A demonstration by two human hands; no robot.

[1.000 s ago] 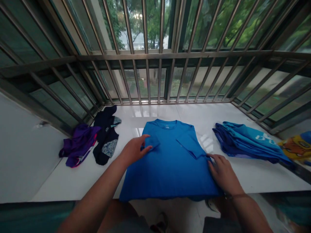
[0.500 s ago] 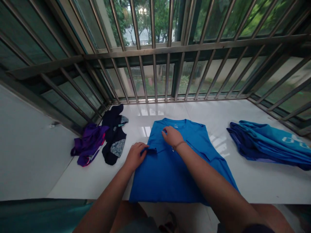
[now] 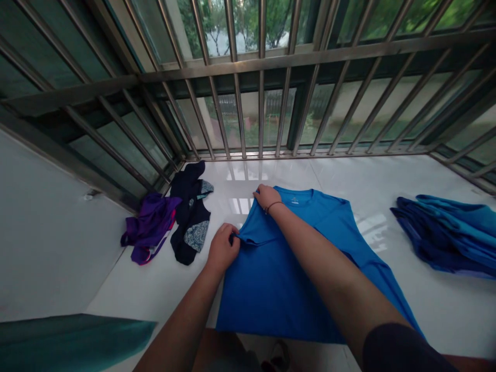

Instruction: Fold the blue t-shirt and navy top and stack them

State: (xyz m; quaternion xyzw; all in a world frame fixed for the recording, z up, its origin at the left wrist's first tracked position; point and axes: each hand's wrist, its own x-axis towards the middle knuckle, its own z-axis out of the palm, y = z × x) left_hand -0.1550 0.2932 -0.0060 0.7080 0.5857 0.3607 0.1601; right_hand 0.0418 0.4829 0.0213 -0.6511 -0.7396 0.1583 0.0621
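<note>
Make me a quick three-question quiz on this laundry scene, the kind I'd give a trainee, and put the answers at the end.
1. True or false: the right forearm crosses above the blue shirt.
2. Multiple choice: what lies right beside the purple garment?
A) the folded blue pile
B) the dark garment with patterned patches
C) the blue shirt
3. Fill in the blank: the left hand is at the shirt's side edge near the sleeve, while the right hand is at its ____.

Key: 1. True. 2. B. 3. Shoulder.
</note>
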